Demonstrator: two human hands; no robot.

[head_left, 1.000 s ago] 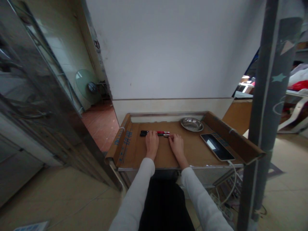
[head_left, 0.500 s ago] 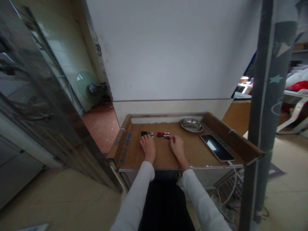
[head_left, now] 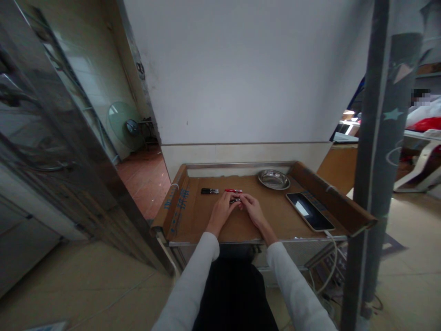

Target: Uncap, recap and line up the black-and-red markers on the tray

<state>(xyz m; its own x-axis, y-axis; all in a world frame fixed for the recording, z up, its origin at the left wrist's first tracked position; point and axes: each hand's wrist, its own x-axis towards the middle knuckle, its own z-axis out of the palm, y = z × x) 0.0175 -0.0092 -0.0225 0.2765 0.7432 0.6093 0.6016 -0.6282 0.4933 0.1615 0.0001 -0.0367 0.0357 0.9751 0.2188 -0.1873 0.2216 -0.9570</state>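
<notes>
My left hand [head_left: 222, 210] and my right hand [head_left: 252, 209] meet above the brown cardboard table lining [head_left: 193, 220]. Pinched between the fingers of both is a small, slim black-and-silver stick [head_left: 234, 201], its exact kind too small to make out. Just beyond my fingertips lies a red stick with a silver end [head_left: 233, 190], partly hidden by my hands. To the left of it, black sticks with silver ends [head_left: 209, 191] lie side by side on the cardboard.
A round steel dish [head_left: 274, 179] stands at the back right. In front of it lies a phone [head_left: 309, 211] with a white cable [head_left: 334, 262] running off the front edge. Raised cardboard sides [head_left: 339, 197] border the table, and a grey post [head_left: 372, 161] rises at right.
My left hand has left the black sticks on the left and moved right to meet my right hand. A black-and-silver stick is now held between them, off the cardboard.
</notes>
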